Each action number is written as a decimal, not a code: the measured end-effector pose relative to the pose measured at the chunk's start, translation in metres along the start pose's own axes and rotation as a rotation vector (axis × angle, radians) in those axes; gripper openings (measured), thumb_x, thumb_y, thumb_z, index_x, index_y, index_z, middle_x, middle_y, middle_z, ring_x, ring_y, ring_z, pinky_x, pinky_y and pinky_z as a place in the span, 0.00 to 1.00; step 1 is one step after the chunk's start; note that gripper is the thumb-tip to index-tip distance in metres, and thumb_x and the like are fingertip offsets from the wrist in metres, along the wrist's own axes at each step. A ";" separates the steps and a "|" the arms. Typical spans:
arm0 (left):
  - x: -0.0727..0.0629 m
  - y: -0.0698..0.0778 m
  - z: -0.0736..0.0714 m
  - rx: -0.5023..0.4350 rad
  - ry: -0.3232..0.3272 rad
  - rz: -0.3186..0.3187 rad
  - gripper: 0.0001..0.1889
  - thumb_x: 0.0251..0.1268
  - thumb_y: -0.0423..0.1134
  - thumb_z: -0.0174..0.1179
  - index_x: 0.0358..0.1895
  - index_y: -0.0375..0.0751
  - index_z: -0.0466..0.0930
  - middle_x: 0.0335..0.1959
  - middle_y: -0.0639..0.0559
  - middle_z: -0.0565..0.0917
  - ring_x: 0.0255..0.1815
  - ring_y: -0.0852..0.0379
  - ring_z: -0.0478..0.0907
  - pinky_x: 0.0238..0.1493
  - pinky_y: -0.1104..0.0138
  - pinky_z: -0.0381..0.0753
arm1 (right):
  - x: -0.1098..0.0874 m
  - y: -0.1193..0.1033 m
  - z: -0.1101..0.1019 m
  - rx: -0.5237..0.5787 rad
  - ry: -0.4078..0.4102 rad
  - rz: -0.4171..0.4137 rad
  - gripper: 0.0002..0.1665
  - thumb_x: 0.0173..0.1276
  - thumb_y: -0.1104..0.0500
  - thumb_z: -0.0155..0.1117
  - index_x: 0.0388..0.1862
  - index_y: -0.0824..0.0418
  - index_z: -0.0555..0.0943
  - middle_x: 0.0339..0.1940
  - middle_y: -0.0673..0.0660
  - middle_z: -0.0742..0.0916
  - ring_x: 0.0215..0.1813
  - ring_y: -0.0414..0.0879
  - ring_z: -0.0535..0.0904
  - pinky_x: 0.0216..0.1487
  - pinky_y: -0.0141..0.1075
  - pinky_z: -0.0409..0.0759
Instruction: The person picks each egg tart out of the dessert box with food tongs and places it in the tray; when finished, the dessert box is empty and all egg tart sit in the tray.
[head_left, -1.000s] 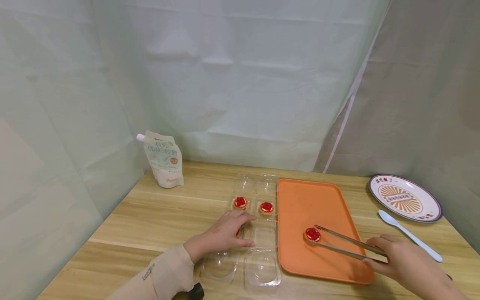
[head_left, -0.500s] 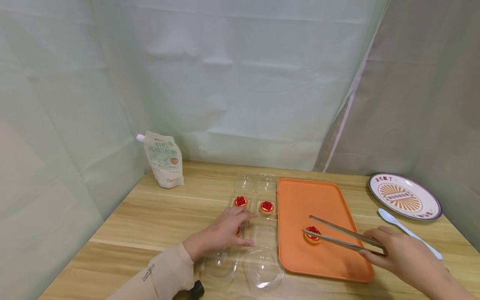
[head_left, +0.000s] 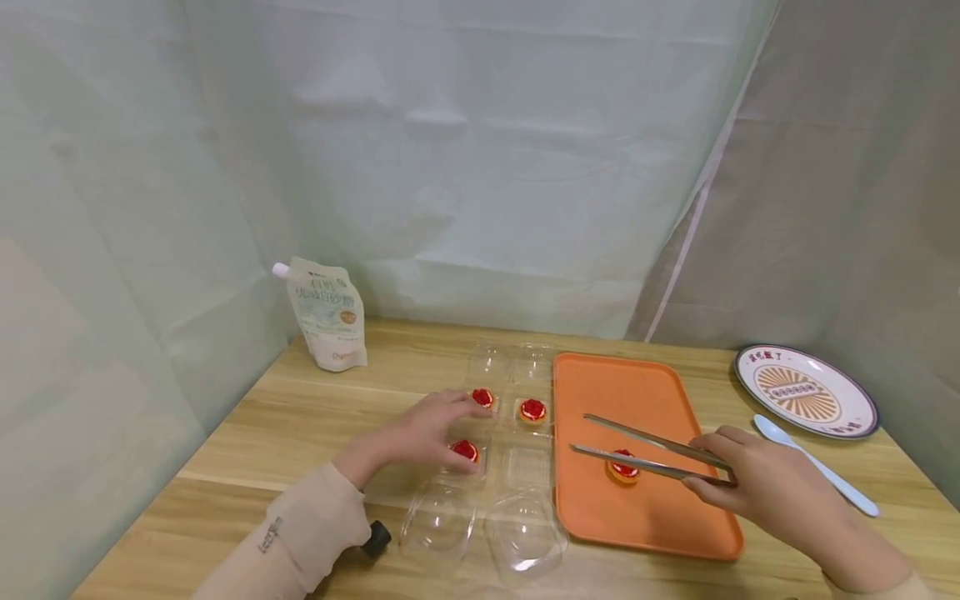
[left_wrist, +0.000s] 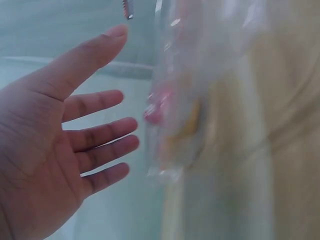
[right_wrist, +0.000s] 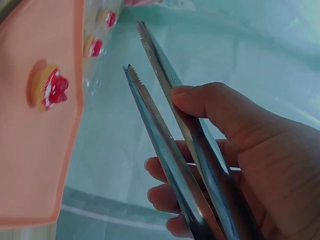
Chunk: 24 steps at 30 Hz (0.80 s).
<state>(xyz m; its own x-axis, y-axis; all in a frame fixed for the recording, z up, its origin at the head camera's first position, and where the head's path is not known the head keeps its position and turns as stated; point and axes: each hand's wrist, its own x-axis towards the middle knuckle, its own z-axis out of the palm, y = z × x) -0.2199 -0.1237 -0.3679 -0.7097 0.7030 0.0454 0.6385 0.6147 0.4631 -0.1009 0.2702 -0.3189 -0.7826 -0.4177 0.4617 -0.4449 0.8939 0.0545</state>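
Observation:
In the head view my right hand (head_left: 757, 479) grips metal tongs (right_wrist: 165, 120), their arms spread and nothing between the serrated tips. Below them a small tart (head_left: 624, 468) with red topping sits on the orange tray (head_left: 630, 392). My left hand (head_left: 420, 433) hovers with spread fingers over the clear plastic containers (head_left: 525, 467) left of the tray, holding nothing; the left wrist view shows its fingers (left_wrist: 107, 147) straight. Three tarts sit in container compartments: a front left tart (head_left: 465, 452), a back left tart (head_left: 482, 398), partly behind the fingers, and a back right tart (head_left: 533, 410).
A white pouch (head_left: 330, 321) with a spout stands at the back left. On the right lie a patterned plate (head_left: 806, 392) and a light blue spoon (head_left: 813, 467). Clear lids (head_left: 525, 529) stand open at the front, and a black object (head_left: 377, 540) shows beside the left sleeve.
The tongs have risen off the tray's tart and shifted left, leaving it on the tray. My left hand has drawn back leftward, uncovering the front left tart.

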 end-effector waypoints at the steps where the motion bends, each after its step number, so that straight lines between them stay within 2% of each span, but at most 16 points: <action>1: -0.001 -0.002 -0.002 0.003 -0.010 -0.003 0.38 0.47 0.52 0.74 0.64 0.46 0.73 0.66 0.46 0.73 0.72 0.39 0.62 0.71 0.43 0.62 | 0.002 -0.002 0.000 0.003 -0.003 -0.004 0.19 0.41 0.51 0.80 0.33 0.46 0.82 0.22 0.34 0.73 0.22 0.23 0.61 0.19 0.25 0.62; 7: -0.006 -0.017 -0.014 -0.005 -0.091 0.004 0.40 0.45 0.49 0.75 0.65 0.46 0.71 0.59 0.47 0.76 0.62 0.47 0.71 0.64 0.50 0.72 | 0.015 -0.015 0.003 0.016 0.013 -0.043 0.19 0.43 0.50 0.79 0.35 0.47 0.83 0.21 0.34 0.71 0.20 0.23 0.58 0.17 0.22 0.58; 13: -0.012 -0.025 -0.019 -0.066 -0.157 -0.036 0.40 0.45 0.48 0.75 0.65 0.48 0.70 0.59 0.48 0.76 0.62 0.48 0.71 0.63 0.51 0.72 | 0.027 -0.028 0.013 0.053 0.056 -0.145 0.18 0.42 0.51 0.80 0.34 0.50 0.83 0.24 0.36 0.76 0.20 0.22 0.56 0.17 0.19 0.56; 19: -0.013 -0.030 -0.020 -0.053 -0.178 -0.065 0.39 0.44 0.49 0.76 0.63 0.48 0.71 0.57 0.50 0.77 0.60 0.49 0.73 0.62 0.52 0.73 | 0.037 -0.045 0.023 0.054 0.023 -0.154 0.17 0.46 0.48 0.78 0.34 0.48 0.83 0.24 0.38 0.77 0.19 0.24 0.59 0.16 0.20 0.59; 24: -0.013 -0.032 -0.020 -0.059 -0.192 -0.101 0.37 0.43 0.50 0.76 0.61 0.49 0.73 0.56 0.52 0.77 0.60 0.50 0.73 0.64 0.53 0.72 | 0.047 -0.058 0.031 0.076 -0.032 -0.170 0.17 0.50 0.48 0.76 0.36 0.53 0.84 0.24 0.40 0.77 0.20 0.26 0.65 0.19 0.21 0.65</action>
<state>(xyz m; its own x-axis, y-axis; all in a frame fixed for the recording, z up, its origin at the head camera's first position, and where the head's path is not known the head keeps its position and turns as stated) -0.2377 -0.1596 -0.3657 -0.6957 0.6978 -0.1708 0.5445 0.6672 0.5083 -0.1255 0.1934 -0.3274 -0.7066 -0.5674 0.4228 -0.6022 0.7960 0.0619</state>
